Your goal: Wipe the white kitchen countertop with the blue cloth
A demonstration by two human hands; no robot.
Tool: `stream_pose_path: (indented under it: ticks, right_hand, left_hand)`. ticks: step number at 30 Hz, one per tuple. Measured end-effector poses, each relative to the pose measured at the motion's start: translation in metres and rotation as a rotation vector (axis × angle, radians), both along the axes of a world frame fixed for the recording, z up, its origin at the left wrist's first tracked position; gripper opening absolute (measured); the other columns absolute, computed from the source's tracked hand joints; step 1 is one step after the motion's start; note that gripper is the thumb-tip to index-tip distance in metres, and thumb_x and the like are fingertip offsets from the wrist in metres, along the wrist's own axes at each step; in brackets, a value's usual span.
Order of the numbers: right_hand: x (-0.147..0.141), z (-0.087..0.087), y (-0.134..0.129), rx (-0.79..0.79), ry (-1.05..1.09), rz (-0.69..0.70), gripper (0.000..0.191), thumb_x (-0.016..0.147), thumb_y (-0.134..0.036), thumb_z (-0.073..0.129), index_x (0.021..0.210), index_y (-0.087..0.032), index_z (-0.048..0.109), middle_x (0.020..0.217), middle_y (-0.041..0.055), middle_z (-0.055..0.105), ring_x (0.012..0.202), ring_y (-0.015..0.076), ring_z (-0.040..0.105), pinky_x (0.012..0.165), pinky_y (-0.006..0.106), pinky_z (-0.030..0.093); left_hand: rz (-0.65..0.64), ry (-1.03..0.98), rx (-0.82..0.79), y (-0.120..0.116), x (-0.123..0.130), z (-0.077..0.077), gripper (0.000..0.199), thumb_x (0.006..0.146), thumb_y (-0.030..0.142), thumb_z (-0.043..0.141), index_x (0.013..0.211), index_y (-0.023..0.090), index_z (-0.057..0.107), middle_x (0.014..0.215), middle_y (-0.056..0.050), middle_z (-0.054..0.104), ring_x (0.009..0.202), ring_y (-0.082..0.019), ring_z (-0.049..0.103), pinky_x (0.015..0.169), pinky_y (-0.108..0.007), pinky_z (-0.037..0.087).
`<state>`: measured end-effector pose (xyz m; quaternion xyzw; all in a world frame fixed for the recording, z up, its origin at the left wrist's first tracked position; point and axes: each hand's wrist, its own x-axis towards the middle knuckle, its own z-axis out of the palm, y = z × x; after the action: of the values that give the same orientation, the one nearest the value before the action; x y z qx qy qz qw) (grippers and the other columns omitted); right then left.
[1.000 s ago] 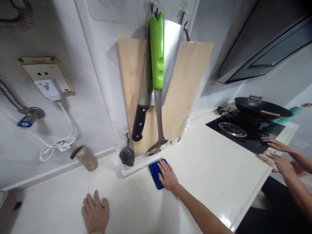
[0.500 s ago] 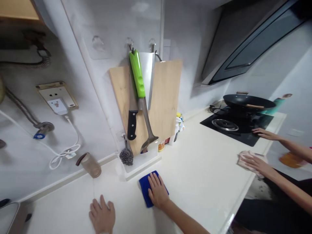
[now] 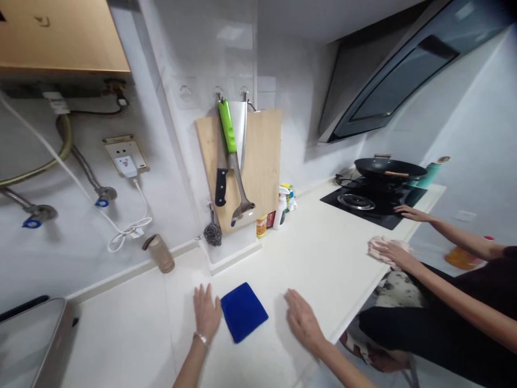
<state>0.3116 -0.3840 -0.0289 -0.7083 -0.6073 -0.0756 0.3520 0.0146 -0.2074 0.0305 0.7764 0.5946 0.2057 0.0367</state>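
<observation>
At the far left a steel sink [image 3: 28, 337] sits in the white desk [image 3: 331, 258], and a brown tumbler [image 3: 160, 253] lies tipped against the far wall. The left hand [image 3: 207, 314] rests flat on the desk, grip released, its fingers just beside the left edge of the blue cloth [image 3: 243, 311]. The cloth lies flat on the near part of the desk, between both hands. The right hand [image 3: 302, 320] lies palm down, near the cloth's right side but apart from it, grip released too. On the far wall hangs a wooden board [image 3: 262, 161] with a knife [image 3: 221, 180] and a green-handled spatula [image 3: 232, 156]. Further right, another person's hand [image 3: 390, 250] presses a pale rag [image 3: 377, 247] near the stove [image 3: 363, 207], where a black wok [image 3: 390, 170] stands.
</observation>
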Motion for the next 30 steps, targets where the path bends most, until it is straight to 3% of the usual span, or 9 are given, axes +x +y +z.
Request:
stream_pose_path:
  ticks: [4,8,11,15,18,22,26,30]
  right_hand:
    - [0.064,-0.02,-0.018,-0.06,-0.147,-0.206,0.05,0.096,-0.033,0.03,0.138,-0.01,0.045,0.143,0.0192,0.05,0.138,0.0289,0.04,0.108,0.05,0.043]
    - [0.087,-0.038,-0.028,-0.12,-0.294,-0.296,0.053,0.095,-0.039,0.031,0.134,-0.01,0.05,0.142,0.0185,0.051,0.136,0.0282,0.043,0.108,0.045,0.041]
    - [0.092,-0.043,-0.029,-0.166,-0.334,-0.324,0.054,0.094,-0.04,0.031,0.132,-0.011,0.053,0.142,0.017,0.052,0.134,0.0271,0.044,0.111,0.044,0.037]
    - [0.111,-0.041,-0.03,-0.228,-0.321,-0.34,0.054,0.092,-0.037,0.025,0.13,-0.014,0.056,0.142,0.0137,0.052,0.135,0.0256,0.043,0.115,0.05,0.027]
    - [0.127,-0.042,-0.029,-0.255,-0.279,-0.368,0.057,0.091,-0.039,0.022,0.131,-0.016,0.055,0.144,0.0128,0.051,0.135,0.0251,0.043,0.113,0.05,0.03]
    - [0.128,-0.042,-0.03,-0.184,-0.259,-0.401,0.058,0.089,-0.04,0.023,0.132,-0.016,0.053,0.143,0.0151,0.051,0.135,0.029,0.042,0.11,0.054,0.032]
    - [0.12,-0.038,-0.032,-0.15,-0.248,-0.397,0.056,0.086,-0.04,0.027,0.131,-0.022,0.055,0.141,0.0126,0.052,0.135,0.0312,0.042,0.109,0.055,0.033]
    - [0.12,-0.037,-0.031,-0.16,-0.232,-0.408,0.057,0.085,-0.041,0.028,0.132,-0.023,0.055,0.143,0.011,0.051,0.135,0.0305,0.043,0.108,0.054,0.034]
  left_hand:
    - [-0.247,-0.023,0.018,-0.036,0.064,-0.013,0.053,0.093,0.036,0.037,0.142,0.02,0.048,0.155,-0.012,0.041,0.147,-0.031,0.027,0.119,-0.054,0.026]
    - [-0.317,-0.007,0.052,-0.064,0.087,-0.029,0.061,0.089,0.046,0.046,0.146,0.024,0.041,0.158,-0.012,0.034,0.148,-0.039,0.021,0.118,-0.064,0.019]
    - [-0.331,0.015,0.081,-0.072,0.076,-0.036,0.068,0.089,0.053,0.046,0.15,0.026,0.032,0.162,-0.011,0.026,0.149,-0.041,0.015,0.118,-0.066,0.017]
    - [-0.354,0.049,0.101,-0.085,0.044,-0.042,0.078,0.085,0.056,0.051,0.152,0.027,0.024,0.163,-0.012,0.02,0.149,-0.041,0.016,0.117,-0.065,0.02]
    - [-0.322,0.071,0.125,-0.092,0.015,-0.046,0.081,0.084,0.055,0.054,0.153,0.029,0.022,0.164,-0.009,0.02,0.149,-0.039,0.015,0.117,-0.063,0.022]
    - [-0.245,0.092,0.156,-0.07,-0.022,-0.041,0.073,0.085,0.052,0.054,0.151,0.032,0.029,0.162,-0.007,0.026,0.149,-0.036,0.02,0.118,-0.06,0.025]
    - [-0.218,0.107,0.124,-0.015,-0.047,-0.023,0.065,0.088,0.053,0.05,0.147,0.031,0.037,0.159,-0.008,0.035,0.148,-0.033,0.024,0.118,-0.057,0.026]
    - [-0.194,0.134,0.041,0.037,-0.057,0.0,0.062,0.089,0.053,0.047,0.146,0.029,0.04,0.159,-0.009,0.035,0.148,-0.032,0.023,0.119,-0.055,0.023]
